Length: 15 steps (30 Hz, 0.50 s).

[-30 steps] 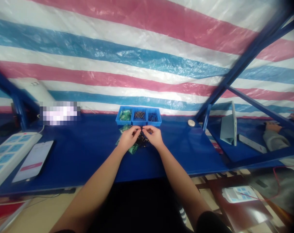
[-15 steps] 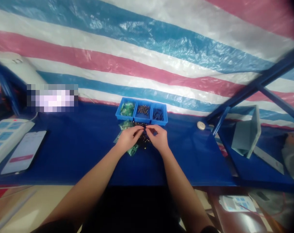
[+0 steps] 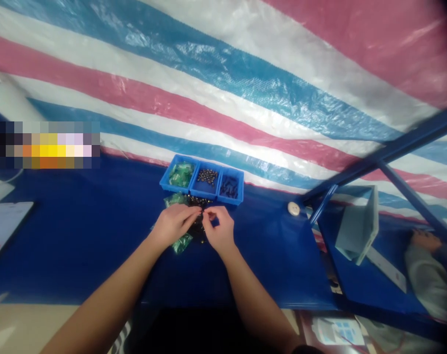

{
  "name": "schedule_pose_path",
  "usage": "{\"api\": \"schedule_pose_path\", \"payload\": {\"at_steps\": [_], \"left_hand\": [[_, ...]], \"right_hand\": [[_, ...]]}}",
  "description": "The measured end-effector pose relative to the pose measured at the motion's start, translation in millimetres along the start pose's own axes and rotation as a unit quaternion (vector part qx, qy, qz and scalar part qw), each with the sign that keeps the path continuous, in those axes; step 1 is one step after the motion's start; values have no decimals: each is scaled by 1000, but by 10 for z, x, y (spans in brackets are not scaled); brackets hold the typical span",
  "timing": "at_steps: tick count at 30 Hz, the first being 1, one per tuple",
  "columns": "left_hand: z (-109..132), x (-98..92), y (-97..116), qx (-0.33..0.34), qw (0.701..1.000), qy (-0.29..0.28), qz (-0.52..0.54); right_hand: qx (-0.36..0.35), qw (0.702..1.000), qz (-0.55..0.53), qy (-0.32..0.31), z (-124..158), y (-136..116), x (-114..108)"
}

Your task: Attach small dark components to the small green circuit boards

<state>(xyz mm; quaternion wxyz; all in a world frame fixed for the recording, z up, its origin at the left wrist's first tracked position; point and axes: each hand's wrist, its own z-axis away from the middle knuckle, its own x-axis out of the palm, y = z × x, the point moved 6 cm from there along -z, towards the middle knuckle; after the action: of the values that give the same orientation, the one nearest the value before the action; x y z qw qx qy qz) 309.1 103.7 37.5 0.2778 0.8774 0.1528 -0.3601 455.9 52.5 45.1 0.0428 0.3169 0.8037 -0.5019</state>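
Note:
My left hand (image 3: 175, 223) and my right hand (image 3: 219, 227) meet fingertip to fingertip above a pile of small dark and brassy parts (image 3: 198, 201). Both are closed in a pinch; whatever sits between the fingers is too small to make out. Clear green packets (image 3: 181, 243) lie beside and below my left hand. Just beyond the hands stands a row of joined blue bins: the left bin (image 3: 164, 183) has green packets, the middle bin (image 3: 205, 189) small brassy metal pieces, and the right bin (image 3: 231, 198) dark slender pieces.
A phone (image 3: 8, 226) lies on the blue table (image 3: 98, 246) at the left. Right of the bins are a round whitish disc (image 3: 293, 208), a blue frame post (image 3: 322, 205) and a tablet in a stand (image 3: 359, 226). Another person's hand (image 3: 425, 241) rests at the far right.
The view has turned, so the table things appear further left and slightly lower. My hands keep their pinch over the pile. More of the other person's arm shows at the right.

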Motion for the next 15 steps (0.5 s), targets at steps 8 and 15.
{"api": "schedule_pose_path", "payload": {"at_steps": [8,15], "left_hand": [[-20,-1,70,15,999,-30,-29],[24,-6,18,3,1000,5,-11]], "right_hand": [[-13,999,41,10,86,28,44],[-36,998,54,-4,73,1,107]]}}
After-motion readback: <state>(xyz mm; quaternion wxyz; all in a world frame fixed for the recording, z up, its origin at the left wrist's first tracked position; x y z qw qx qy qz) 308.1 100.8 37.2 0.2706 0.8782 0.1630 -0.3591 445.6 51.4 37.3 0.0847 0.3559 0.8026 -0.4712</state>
